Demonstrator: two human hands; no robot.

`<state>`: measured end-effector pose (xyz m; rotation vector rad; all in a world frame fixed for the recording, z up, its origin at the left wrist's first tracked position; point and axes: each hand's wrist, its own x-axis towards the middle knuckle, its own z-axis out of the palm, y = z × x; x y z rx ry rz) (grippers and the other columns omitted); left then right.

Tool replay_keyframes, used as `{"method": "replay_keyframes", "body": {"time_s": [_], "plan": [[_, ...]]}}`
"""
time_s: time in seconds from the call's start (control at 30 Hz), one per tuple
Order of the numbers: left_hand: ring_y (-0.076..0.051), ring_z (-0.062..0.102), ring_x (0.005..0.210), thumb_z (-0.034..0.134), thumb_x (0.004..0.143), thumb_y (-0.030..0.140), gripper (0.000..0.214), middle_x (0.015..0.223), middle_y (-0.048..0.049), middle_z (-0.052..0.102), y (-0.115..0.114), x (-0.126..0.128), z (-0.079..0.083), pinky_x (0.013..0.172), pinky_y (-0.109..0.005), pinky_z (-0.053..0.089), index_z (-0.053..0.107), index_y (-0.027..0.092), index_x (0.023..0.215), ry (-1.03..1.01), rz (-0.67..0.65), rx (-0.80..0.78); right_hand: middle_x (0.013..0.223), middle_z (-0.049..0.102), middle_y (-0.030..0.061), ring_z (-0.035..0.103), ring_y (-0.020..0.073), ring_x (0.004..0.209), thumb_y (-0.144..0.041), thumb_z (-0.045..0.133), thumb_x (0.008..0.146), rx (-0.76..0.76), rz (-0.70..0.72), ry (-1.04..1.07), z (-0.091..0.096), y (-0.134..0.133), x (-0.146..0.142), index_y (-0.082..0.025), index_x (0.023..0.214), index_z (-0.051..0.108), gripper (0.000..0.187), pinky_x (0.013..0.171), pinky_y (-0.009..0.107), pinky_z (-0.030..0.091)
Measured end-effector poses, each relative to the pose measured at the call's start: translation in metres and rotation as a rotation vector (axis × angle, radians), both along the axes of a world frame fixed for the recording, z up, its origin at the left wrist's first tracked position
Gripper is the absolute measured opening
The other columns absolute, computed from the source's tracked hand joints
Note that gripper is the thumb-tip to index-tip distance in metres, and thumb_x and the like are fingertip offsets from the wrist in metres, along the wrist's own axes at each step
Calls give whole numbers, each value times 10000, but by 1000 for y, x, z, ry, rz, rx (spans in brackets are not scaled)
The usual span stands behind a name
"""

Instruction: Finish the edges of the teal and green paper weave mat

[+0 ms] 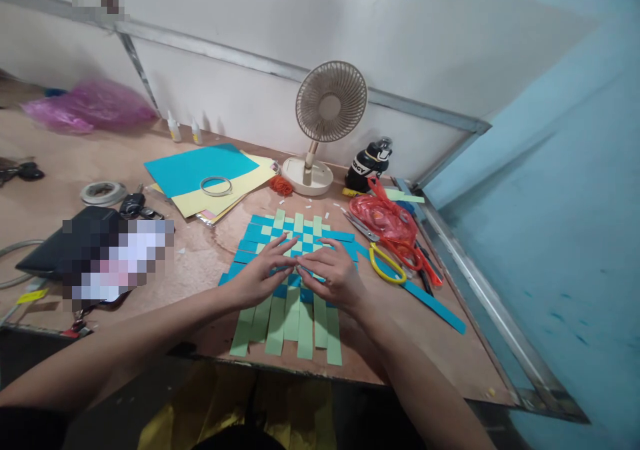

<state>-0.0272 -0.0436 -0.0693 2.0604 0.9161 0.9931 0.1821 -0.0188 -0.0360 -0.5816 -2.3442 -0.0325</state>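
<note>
A woven paper mat [305,295] of light green and blue strips lies in front of me, the green strips running toward me and the blue ones across. Over its middle is my left hand [263,273], its fingers stretched and apart. My right hand [337,273] is over the right half, fingers partly spread and bent toward the left hand. The fingertips of both hands nearly meet; whether anything tiny is between them is too small to make out. Loose green strip ends [305,343] hang toward the table's front edge. A single blue strip [435,307] lies to the right.
Yellow-handled scissors [387,263] and a red plastic bag [385,217] lie right of the mat. Behind stand a fan [331,107] and a black bottle [369,163]. Blue and yellow sheets [200,170], a tape roll [103,193] and a black pouch [75,243] lie left.
</note>
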Motion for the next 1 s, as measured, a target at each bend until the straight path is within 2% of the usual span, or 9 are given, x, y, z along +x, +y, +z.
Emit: {"method": "replay_keyframes", "body": {"time_s": [0.43,0.67,1.0], "plan": [[-248,157,1471,459,961,277,268,1513,-81,385,-1,1,0,1170,-536,203,657,213,1130,6,16,3,876,759,19,697,142,764,-191,587,860,-22,29,18,6,-1,-1,-232,927,697,135,944,422,449],[-254,147,1472,473,957,329,303,1521,-70,370,-2,1,2,1172,-537,205,643,218,1181,19,13,-53,859,755,22,693,142,765,-183,611,847,-19,30,31,5,-1,0,-213,920,700,119,937,413,448],[-248,158,1470,485,945,329,297,1480,-67,434,1,0,1,1173,-518,212,683,220,1138,17,8,-68,859,755,24,693,145,759,-197,598,859,-6,38,28,5,-2,-1,-210,915,693,111,928,419,456]]}}
